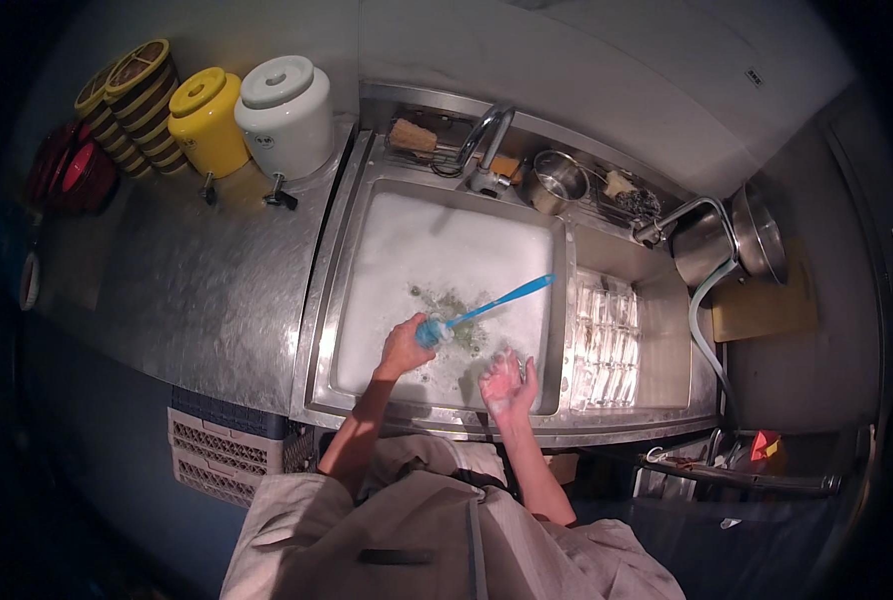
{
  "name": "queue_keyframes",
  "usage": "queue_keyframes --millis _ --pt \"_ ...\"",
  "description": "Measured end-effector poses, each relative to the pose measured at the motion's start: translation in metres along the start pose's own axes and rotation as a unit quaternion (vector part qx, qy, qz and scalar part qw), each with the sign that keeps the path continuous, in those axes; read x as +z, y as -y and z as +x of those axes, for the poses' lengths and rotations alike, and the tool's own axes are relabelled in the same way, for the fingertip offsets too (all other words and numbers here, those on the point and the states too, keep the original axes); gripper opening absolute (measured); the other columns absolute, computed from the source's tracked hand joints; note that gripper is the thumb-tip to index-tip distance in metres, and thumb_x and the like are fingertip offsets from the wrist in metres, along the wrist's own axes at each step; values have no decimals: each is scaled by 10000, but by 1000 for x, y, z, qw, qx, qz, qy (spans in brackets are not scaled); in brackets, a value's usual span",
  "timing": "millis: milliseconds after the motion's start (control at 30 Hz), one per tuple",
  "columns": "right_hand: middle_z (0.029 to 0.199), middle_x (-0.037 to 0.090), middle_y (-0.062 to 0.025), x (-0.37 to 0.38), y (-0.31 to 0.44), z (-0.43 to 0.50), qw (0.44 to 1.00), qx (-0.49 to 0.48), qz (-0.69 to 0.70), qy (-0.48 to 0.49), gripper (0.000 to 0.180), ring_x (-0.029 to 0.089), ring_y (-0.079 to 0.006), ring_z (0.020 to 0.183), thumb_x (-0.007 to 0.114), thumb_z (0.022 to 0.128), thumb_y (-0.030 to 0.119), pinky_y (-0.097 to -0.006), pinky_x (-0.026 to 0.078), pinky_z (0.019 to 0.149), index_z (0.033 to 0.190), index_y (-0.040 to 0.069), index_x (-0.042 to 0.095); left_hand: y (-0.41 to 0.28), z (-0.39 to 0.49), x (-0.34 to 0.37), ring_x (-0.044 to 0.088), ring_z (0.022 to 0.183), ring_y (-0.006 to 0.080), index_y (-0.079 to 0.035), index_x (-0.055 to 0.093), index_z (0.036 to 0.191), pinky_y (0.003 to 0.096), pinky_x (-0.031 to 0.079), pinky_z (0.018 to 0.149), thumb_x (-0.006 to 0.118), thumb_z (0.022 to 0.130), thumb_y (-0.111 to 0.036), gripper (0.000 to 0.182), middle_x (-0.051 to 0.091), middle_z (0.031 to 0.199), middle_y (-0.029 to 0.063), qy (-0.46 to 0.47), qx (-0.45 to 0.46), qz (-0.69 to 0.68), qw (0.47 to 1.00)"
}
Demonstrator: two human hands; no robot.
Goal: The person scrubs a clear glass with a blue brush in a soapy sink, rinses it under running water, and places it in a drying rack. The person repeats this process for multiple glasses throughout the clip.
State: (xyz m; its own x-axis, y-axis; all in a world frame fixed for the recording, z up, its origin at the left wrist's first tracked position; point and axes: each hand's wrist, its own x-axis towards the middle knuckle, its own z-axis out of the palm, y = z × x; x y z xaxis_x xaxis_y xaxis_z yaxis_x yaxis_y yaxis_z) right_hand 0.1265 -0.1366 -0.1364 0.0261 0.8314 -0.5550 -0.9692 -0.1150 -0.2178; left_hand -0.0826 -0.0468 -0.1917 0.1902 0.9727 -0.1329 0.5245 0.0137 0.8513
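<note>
Over a basin of white suds, my left hand (404,349) is closed around what looks like a clear glass (430,331). The blue head of a long-handled bottle brush (500,300) sits inside it, and foam clings at the mouth. The brush handle slants up to the right with no hand on it. Palm up near the basin's front right corner, my right hand (508,382) is wet and foamy, its fingers spread and nothing in them. Suds fill the left sink basin (559,247), with a darker patch of water beneath the brush.
Rows of clear glasses (606,337) lie in the right basin. Behind stand a faucet (491,142), a steel pot (555,182) and a second faucet with a hose (701,300). White (284,120) and yellow (208,124) dispensers stand on the left steel counter (214,285).
</note>
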Motion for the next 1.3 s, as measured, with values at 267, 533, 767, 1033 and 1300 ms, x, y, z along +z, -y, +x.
queue_keyframes --millis 267,533,767,1033,1300 --pt "913 618 -60 -11 13 -37 1000 12 -13 -10 505 544 -203 754 475 923 549 -330 451 705 1119 99 592 -3 -5 19 646 906 376 -79 577 1082 424 526 768 743 598 -149 516 674 929 177 -17 6 -58 998" --pt "1018 643 -131 32 45 -15 888 -99 -446 49 386 624 -289 851 551 940 376 -403 504 764 1179 74 574 -13 -9 15 640 926 373 -111 586 1106 423 526 787 739 626 -158 507 673 964 167 -23 8 -34 999" --pt "990 607 -154 70 44 13 53 -462 -864 193 252 554 -328 996 673 803 242 -442 405 964 1004 90 666 -26 -19 21 628 958 366 -110 590 1107 425 520 800 763 624 -186 519 664 1000 162 -14 74 1 997" --pt "683 617 -112 59 33 23 51 -304 -915 262 123 637 -295 628 599 782 177 -433 487 545 847 150 700 -21 -29 23 620 928 387 -97 591 1078 467 509 779 735 632 -178 475 660 958 176 17 48 30 998" --pt "660 623 -128 30 12 51 32 -267 -940 213 181 634 -304 602 609 799 284 -434 489 532 752 121 674 -27 -21 24 628 914 363 -118 619 1046 449 509 773 719 610 -174 451 674 962 129 30 153 133 979"
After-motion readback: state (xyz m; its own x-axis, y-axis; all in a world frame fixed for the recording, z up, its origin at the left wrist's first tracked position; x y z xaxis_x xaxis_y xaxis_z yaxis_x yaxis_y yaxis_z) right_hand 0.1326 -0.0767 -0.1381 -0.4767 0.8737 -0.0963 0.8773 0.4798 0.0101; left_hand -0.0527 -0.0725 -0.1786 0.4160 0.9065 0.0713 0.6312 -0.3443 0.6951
